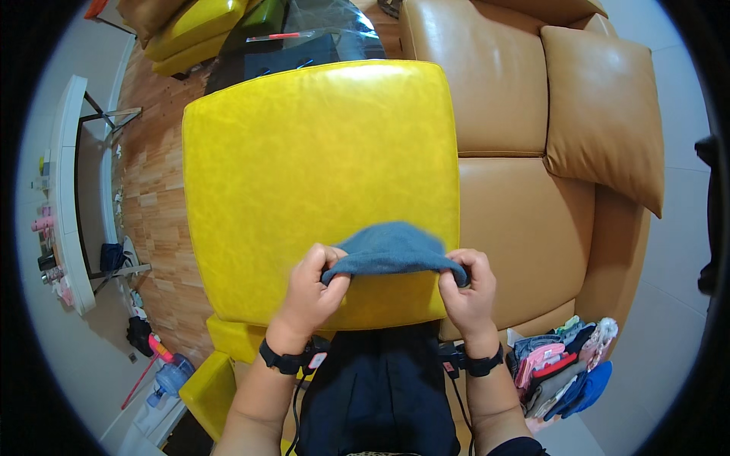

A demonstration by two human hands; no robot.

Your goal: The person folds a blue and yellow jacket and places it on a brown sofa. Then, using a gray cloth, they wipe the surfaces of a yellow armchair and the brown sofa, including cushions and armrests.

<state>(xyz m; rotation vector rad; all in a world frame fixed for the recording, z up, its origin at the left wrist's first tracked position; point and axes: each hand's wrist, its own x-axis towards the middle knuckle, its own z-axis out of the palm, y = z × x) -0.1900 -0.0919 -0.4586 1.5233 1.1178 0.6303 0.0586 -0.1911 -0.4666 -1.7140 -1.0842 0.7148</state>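
Observation:
A blue-grey knitted fabric item (393,248), perhaps a beanie, is stretched between my two hands above the near part of a yellow leather ottoman (319,159). My left hand (319,285) pinches its left end between thumb and curled fingers. At the right end, my right hand (470,288) grips it the same way. The fabric's far edge is slightly blurred and bulges away from me. Both wrists wear black bands with small devices and cables.
A tan leather sofa (513,228) with a cushion (604,114) adjoins the ottoman on the right. Folded clothes (553,370) are piled at lower right. A dark glass table (336,34) stands beyond. At far left are a white wall table (68,194) and a water bottle (174,376).

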